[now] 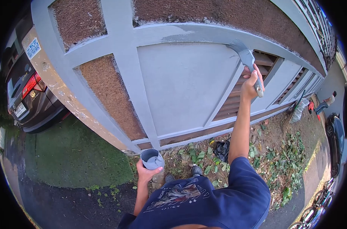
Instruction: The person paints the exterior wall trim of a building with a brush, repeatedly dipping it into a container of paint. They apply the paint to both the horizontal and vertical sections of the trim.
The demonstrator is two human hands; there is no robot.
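My right hand (252, 83) is raised and grips a paintbrush (245, 57) by its handle. The grey bristles press against the grey band of a wall (181, 84) near a slatted vent (253, 80). My left hand (146, 173) is held low near my body and holds a small grey paint cup (152, 158) with grey paint inside. The wall has smooth grey framed panels and rough brown panels (108, 95).
A dark car (26, 91) is parked at the left beside a green patch of ground (74, 156). Leaves and a black bag (222, 149) lie along the wall's foot. Another person (326, 102) crouches far to the right near another car (333, 141). Bicycles (314, 210) stand at the lower right.
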